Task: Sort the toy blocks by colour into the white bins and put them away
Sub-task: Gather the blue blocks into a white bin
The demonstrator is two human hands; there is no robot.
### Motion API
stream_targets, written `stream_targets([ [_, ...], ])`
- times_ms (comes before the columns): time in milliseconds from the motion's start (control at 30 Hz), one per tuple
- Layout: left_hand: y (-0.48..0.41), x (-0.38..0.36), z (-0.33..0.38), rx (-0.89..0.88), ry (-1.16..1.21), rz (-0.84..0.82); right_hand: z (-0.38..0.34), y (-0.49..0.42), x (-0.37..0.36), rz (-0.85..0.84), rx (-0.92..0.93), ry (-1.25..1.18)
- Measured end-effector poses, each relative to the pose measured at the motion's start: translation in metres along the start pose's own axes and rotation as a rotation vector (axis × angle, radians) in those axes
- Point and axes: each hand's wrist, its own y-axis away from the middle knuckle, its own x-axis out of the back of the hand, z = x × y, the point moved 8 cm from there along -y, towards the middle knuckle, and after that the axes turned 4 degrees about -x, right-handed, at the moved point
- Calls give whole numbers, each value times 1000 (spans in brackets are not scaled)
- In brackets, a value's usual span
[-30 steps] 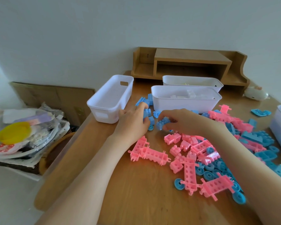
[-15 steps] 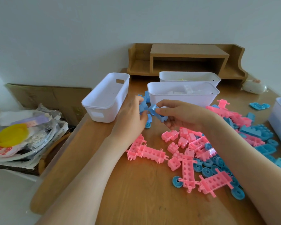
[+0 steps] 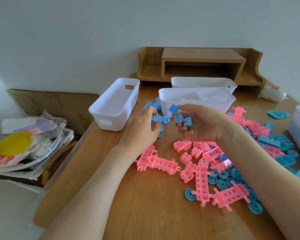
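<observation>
1. Step in hand: gathering blue pieces. The left hand curls its fingers round some blue blocks. The right hand pinches blue cubes just beside them, above the table.
2. Next, probably: carry both handfuls to the empty bin at far left, gripping firmly so nothing drops.
3. Pink blocks and blue wheels lie unsorted, near right.
</observation>
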Motion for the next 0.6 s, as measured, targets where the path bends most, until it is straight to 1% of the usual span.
stream_targets([
  [100,1,1,4,-24,11,-4,0,-1,3,13,1,-118],
  [167,1,1,4,-26,16,-4,0,-1,7,22,12,-152],
  [367,0,-1,2,-57,5,16,1,-2,7,-18,19,-117],
  [600,1,-3,-1,-47,10,35,4,-6,6,-40,15,-125],
])
